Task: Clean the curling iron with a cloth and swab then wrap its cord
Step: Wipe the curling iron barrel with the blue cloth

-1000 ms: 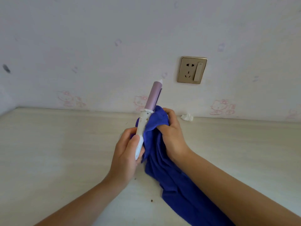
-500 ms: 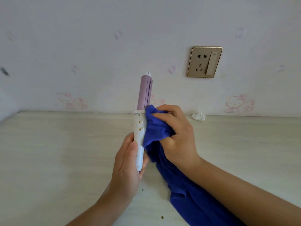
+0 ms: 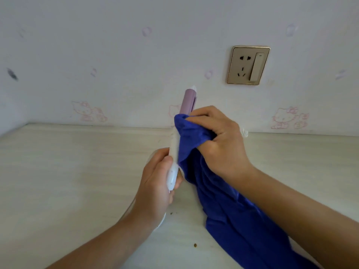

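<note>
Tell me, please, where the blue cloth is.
Head view, right of centre: the right hand bunches the blue cloth against the curling iron, its tail lying on the table.

Head cam, fwd-down, close over table (image 3: 77, 171)

The curling iron (image 3: 173, 152) has a white plastic handle, smooth and glossy. Its lilac barrel (image 3: 188, 101) looks smooth too, with a duller satin finish. Against the curling iron's right side, the blue cloth (image 3: 223, 200) is soft, matt and finely napped, and it falls in loose folds. Beneath the curling iron, the bench (image 3: 77, 171) is a pale wood-grain surface, matt and lightly streaked. Up to its right, the wall socket (image 3: 248, 65) has a gold plate with a metallic sheen. The wallpaper (image 3: 116, 45) behind it is matt.
</note>
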Available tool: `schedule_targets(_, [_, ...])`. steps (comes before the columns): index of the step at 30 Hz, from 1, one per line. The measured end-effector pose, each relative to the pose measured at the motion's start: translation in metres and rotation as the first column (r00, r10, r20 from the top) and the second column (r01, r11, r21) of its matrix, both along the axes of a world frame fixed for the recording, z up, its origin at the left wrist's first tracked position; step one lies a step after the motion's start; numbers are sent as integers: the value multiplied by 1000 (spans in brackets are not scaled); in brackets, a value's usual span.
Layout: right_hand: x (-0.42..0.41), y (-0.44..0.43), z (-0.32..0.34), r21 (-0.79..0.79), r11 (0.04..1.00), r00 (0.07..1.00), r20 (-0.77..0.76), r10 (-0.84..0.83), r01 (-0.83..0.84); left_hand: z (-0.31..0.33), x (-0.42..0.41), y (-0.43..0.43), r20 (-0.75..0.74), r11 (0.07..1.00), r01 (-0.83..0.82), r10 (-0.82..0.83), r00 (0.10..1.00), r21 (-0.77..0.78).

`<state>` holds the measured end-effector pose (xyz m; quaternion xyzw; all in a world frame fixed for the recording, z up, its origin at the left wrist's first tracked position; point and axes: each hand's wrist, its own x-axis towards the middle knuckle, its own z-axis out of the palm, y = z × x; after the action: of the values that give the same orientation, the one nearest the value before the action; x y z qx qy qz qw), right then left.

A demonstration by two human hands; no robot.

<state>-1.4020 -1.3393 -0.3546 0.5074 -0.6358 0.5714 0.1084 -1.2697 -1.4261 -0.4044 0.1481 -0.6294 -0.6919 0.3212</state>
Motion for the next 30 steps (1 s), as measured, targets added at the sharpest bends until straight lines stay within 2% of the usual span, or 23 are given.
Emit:
schedule_targets(3, [17, 1, -15, 78, 990, 991, -53, 121, -117, 1, 1, -2, -52, 996, -24, 29, 998, 84])
schedule_targets(5, [30, 3, -25, 177, 947, 959, -37, 279, -269, 2, 3, -6, -75, 977, -60, 77, 994, 203])
schedule_targets(7, [38, 3, -27, 248, 907, 933, -37, 359, -339, 4, 4, -8, -109, 955, -30, 65, 992, 296])
schedule_targets(10, [30, -2, -15, 185, 957, 966, -90, 241, -222, 6, 5, -4, -22, 965, -96, 105, 994, 246])
schedule_targets(12, [14, -4, -2, 105, 991, 994, -63, 94, -87, 5, 5, -3, -43, 987, -42, 49, 998, 153])
schedule_targets(14, [6, -4, 2, 93, 995, 999, -21, 36, -34, 4, 6, -3, -41, 995, -8, 12, 999, 97])
schedule_targets(16, [14, 0, -7, 133, 988, 994, -60, 87, -78, 5, 5, -3, -29, 990, -43, 47, 998, 133])
schedule_targets(19, [39, 5, -26, 256, 935, 952, -119, 283, -246, 5, 3, -6, -58, 947, -33, 55, 997, 319])
schedule_targets(21, [39, 4, -23, 289, 913, 940, -102, 327, -286, 5, 2, -8, -75, 946, 3, 23, 997, 324])
schedule_targets(23, [29, 3, -12, 237, 944, 959, -111, 260, -228, 3, 3, -9, -50, 970, -16, 29, 998, 242])
schedule_targets(26, [8, 1, 2, 95, 995, 994, -100, 48, -38, 0, 3, -7, -53, 995, 45, -41, 998, 89])
schedule_targets(30, [3, -1, -3, 69, 997, 998, -56, -35, 39, 0, 2, -11, -1, 997, 29, -29, 1000, 75])
